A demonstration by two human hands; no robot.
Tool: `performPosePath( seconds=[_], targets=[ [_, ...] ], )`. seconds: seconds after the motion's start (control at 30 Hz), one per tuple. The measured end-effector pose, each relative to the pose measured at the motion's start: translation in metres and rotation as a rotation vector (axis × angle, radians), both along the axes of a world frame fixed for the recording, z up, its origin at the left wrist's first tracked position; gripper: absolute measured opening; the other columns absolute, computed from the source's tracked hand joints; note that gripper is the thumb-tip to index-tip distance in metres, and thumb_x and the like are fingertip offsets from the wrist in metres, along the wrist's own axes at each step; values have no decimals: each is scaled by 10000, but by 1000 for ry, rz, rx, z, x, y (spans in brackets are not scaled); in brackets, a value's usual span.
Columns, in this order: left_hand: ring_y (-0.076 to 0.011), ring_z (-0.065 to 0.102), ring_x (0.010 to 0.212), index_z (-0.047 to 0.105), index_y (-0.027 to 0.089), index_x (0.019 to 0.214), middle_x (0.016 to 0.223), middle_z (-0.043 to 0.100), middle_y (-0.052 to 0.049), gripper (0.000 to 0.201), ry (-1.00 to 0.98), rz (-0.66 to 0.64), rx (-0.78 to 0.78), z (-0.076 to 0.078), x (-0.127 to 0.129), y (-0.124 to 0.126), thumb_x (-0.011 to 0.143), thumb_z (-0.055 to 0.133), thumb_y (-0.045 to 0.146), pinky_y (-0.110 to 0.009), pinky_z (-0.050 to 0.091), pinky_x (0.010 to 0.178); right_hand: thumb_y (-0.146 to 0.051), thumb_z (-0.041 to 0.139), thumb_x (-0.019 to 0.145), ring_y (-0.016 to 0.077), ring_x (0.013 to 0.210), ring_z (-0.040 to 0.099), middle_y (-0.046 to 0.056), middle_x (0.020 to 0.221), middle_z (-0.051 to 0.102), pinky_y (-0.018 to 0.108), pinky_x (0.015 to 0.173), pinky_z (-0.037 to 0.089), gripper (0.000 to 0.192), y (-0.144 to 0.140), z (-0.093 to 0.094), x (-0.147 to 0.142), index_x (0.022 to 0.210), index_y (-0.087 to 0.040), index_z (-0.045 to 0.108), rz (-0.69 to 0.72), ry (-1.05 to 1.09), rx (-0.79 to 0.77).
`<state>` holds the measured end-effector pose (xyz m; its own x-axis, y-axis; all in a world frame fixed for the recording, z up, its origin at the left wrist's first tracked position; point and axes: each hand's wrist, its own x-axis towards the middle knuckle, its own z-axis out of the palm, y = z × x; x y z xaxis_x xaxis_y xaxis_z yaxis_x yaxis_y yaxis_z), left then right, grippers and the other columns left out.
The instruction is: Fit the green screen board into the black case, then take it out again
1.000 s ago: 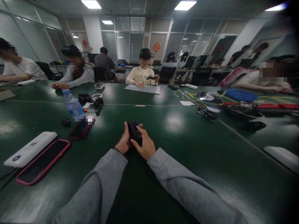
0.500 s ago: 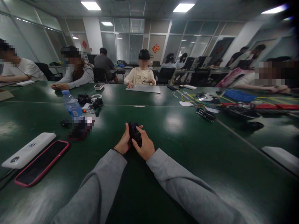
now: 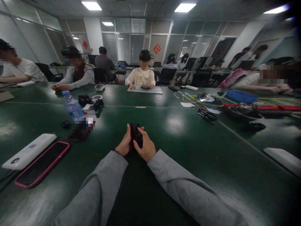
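Green table (image 3: pixel 188 150) w/ pink-cased phone (image 3: pixel 41 164) and white power bank (image 3: pixel 28 151) far left, water bottle (image 3: pixel 72 106) beyond. Near centre, just above tabletop: left hand (image 3: pixel 124 144) and right hand (image 3: pixel 146 147) both curled around small black device (image 3: pixel 136 135), held upright btwn them.

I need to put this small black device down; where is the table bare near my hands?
Bare green table lies right of the right hand, before the black tool clutter. Left is crowded: pink-cased phone, white power bank, plastic water bottle.
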<state>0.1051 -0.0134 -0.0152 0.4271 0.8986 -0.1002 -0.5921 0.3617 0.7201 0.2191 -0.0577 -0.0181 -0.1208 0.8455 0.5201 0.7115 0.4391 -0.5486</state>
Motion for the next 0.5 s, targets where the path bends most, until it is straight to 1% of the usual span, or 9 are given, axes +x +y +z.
performPosePath(
  seconds=[0.17,0.3,0.4,0.5],
  targets=[
    [-233,545,1109,589,181,1157,1176,606,-106,652,1,-12,-12,1,0,0,790,352,665,-381,395,987,-362,479,834,210,1021,550,108,1213,473,354,807,516,589,-1,0,1,1356,-179,277,12,2,-9],
    [-233,556,1095,586,191,1160,1168,611,-104,643,3,-16,-24,0,0,1,789,357,663,-385,409,972,-413,483,839,216,1031,547,108,1217,467,361,797,518,612,-1,0,1,1364,-191,260,18,0,-15],
    [-226,553,1099,587,188,1154,1181,604,-104,618,7,7,-12,-1,0,1,799,368,644,-376,408,975,-422,499,830,220,1023,550,110,1208,468,362,789,521,634,-1,-1,0,1368,-195,252,11,-5,-13],
    [-218,545,1110,575,192,1168,1200,591,-103,607,7,27,0,-1,1,1,800,381,634,-371,396,987,-392,486,840,213,1005,556,111,1196,470,350,780,524,597,-1,-1,0,1357,-188,267,-3,-10,1]
  ],
)
